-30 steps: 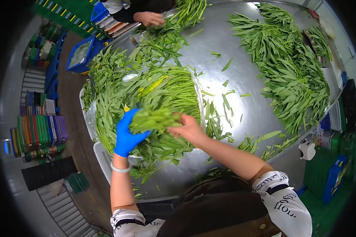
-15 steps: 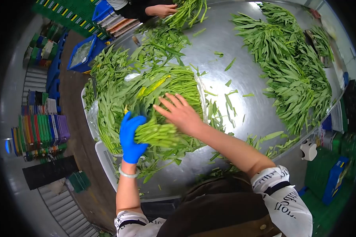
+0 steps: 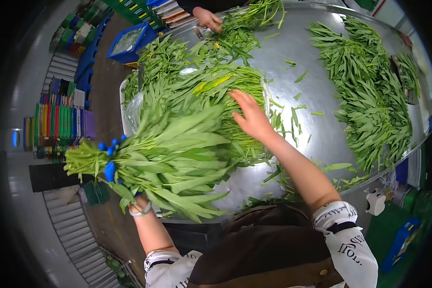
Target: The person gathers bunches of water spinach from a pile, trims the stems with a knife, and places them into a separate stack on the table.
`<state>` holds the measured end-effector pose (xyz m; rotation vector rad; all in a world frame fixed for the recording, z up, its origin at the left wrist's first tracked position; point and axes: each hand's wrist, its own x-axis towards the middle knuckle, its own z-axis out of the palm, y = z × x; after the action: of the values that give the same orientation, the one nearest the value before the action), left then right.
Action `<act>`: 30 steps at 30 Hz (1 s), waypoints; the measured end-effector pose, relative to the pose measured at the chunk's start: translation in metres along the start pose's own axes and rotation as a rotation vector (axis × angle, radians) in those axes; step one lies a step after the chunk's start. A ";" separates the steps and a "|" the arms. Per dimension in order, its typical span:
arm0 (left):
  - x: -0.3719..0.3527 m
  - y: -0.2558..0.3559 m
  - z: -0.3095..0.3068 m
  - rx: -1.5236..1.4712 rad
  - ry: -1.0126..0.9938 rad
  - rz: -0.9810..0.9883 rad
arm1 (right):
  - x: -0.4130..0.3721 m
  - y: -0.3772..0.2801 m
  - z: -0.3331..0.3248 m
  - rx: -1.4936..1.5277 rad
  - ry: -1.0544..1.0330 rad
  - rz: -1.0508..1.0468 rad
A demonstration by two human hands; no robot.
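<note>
A large bunch of leafy greens (image 3: 177,149) is held up at the left by my left hand (image 3: 111,163), which wears a blue glove. Its blue fingers wrap round the pale stems, and the leaves fan out to the right over the table's near left part. My right hand (image 3: 250,114) is bare, with fingers apart, just over the stem side of a pile of greens (image 3: 242,79). Nothing is held in it. A yellow leaf (image 3: 215,84) lies on top of this pile. The held bunch hides part of the pile.
More bunches (image 3: 369,96) lie along the right of the metal table (image 3: 297,53). Loose leaves and stem bits are scattered between. A co-worker's hand (image 3: 208,19) touches greens at the far edge. A blue crate (image 3: 131,42) stands at the back left, a white bin (image 3: 125,115) beside the pile.
My left hand has swung left and turned over with the bunch, whose leaves now point right. The co-worker's hand has moved down to the greens. The view has shifted a little.
</note>
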<state>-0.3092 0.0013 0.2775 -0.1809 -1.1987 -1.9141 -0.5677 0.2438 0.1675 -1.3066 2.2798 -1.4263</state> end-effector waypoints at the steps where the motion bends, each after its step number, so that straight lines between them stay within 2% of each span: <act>1: -0.008 -0.004 0.003 -0.035 0.023 -0.063 | -0.003 -0.021 -0.020 0.092 0.082 0.027; 2: -0.017 -0.012 0.013 -0.035 0.079 -0.087 | -0.008 -0.050 -0.035 0.136 0.107 0.021; 3: -0.028 -0.020 0.026 -0.036 0.132 -0.111 | -0.015 -0.075 -0.045 0.188 0.044 -0.018; 4: -0.039 -0.020 0.040 0.060 0.257 -0.251 | -0.024 -0.097 -0.049 0.240 -0.015 -0.055; 5: -0.046 -0.030 0.056 -0.044 0.252 -0.167 | -0.032 -0.116 -0.046 0.191 -0.035 -0.221; 7: -0.064 -0.035 0.079 0.006 0.262 -0.306 | -0.054 -0.150 -0.024 0.026 -0.119 -0.371; 8: -0.074 -0.037 0.089 0.134 0.316 -0.386 | -0.062 -0.165 -0.015 0.021 -0.169 -0.380; 10: -0.103 -0.034 0.086 -0.298 0.433 -0.498 | -0.079 -0.182 -0.003 -0.086 -0.151 -0.359; 12: -0.124 -0.039 0.083 -0.289 0.427 -0.534 | -0.091 -0.183 0.000 -0.113 -0.155 -0.347; 15: -0.145 -0.033 0.087 -0.179 0.408 -0.591 | -0.108 -0.183 -0.001 -0.139 -0.206 -0.482; 19: -0.152 -0.004 0.097 0.055 0.388 -0.665 | -0.120 -0.173 0.001 0.207 -0.319 -0.356; 21: -0.131 0.001 0.095 0.401 0.275 -0.718 | -0.132 -0.146 -0.003 0.331 -0.376 -0.310; 22: -0.131 0.008 0.078 0.391 0.264 -0.766 | -0.140 -0.127 -0.011 0.379 -0.432 -0.277; 24: -0.128 0.024 0.061 0.427 0.270 -0.839 | -0.168 -0.080 -0.033 0.202 -0.470 -0.151; 25: -0.126 0.031 0.063 0.416 0.287 -0.872 | -0.191 -0.048 -0.044 -0.010 -0.510 0.031; 26: -0.126 0.038 0.065 0.404 0.303 -0.906 | -0.216 -0.010 -0.056 -0.333 -0.449 -0.021; 27: -0.126 0.042 0.064 0.392 0.318 -0.939 | -0.232 0.010 -0.077 -0.498 -0.511 0.162; 29: -0.134 0.037 0.047 0.339 0.317 -0.948 | -0.294 0.075 -0.109 -0.818 -0.399 0.163; 30: -0.138 0.035 0.042 0.274 0.358 -0.929 | -0.312 0.089 -0.127 -0.973 -0.440 0.245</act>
<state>-0.2094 0.1083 0.2521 0.9829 -1.3924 -2.3464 -0.4975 0.5715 0.0724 -1.2523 2.7074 0.1369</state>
